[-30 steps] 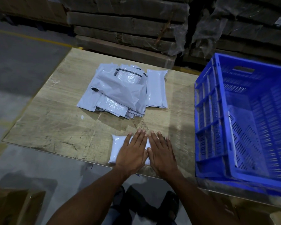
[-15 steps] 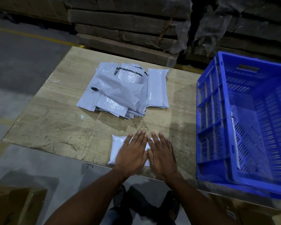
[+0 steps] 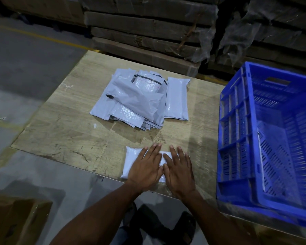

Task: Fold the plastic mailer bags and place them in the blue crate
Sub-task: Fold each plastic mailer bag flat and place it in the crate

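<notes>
Both hands are flat on a small folded white plastic mailer bag (image 3: 131, 161) at the near edge of the pale wood-grain counter (image 3: 64, 138). The left hand (image 3: 145, 167) presses down with fingers straight and together, covering the middle of the bag; the right hand (image 3: 179, 171) lies just beside it, fingers spread and straight, over the bag's right end. Neither hand curls round anything. The bag shows as a glossy, slightly puffy white rectangle, its left third bare and a sliver visible between the two hands. Farther back on the counter sits a loose heap of flat grey-white plastic mailer bags (image 3: 138, 101), overlapping at angles, one with a dark strip along its top edge. To the right stands the blue slotted plastic crate (image 3: 237, 138), with something pale leaning inside against its near wall.
</notes>
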A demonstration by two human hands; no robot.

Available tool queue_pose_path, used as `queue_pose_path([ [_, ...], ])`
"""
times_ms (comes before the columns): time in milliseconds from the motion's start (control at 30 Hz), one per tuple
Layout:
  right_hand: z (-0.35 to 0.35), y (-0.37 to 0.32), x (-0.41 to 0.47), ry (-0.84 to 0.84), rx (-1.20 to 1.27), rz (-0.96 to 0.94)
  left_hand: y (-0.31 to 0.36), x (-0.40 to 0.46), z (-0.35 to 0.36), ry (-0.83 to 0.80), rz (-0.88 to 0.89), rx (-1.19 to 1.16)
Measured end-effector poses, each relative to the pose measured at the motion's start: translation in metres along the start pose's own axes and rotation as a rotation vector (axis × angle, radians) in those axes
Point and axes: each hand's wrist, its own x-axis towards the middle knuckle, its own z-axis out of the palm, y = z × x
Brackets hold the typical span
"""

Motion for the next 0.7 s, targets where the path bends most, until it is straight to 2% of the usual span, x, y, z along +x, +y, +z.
queue_pose_path([
  [200,0.000,0.000,0.000,0.008,-0.011,-0.001,-0.005,-0.004,-0.004,0.008,-0.002,-0.005],
  [433,-0.002,0.000,0.000,0.030,0.007,-0.001,-0.017,-0.015,-0.005,0.000,-0.113,-0.120],
  [700,-0.006,-0.001,0.000,-0.018,-0.001,0.012,-0.054,-0.037,-0.009,-0.027,-0.117,-0.019],
])
